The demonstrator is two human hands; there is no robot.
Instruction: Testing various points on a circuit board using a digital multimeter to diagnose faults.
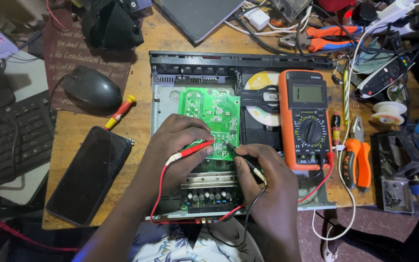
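Wooden table [139, 114], worn surface. Directly on it: opened disc player chassis [163, 104] under the fingers; orange multimeter [306, 119] right of the fingertips; black phone [89, 174], computer mouse [91, 87], small red-and-yellow screwdriver [120, 112] to their left; orange-handled pliers [356, 157] far right.

**A crowded wooden bench under flat, even light**

The wooden tabletop [136, 121] shows bare and scuffed just left of the grip. A dark red cloth [66, 51] covers its far-left part. Left of the grip, past the table's edge, sits a grey shelf [27, 77]. Below and right of the grip, past the near edge, lies a dim purplish floor [364, 223]. No wall or window shows.
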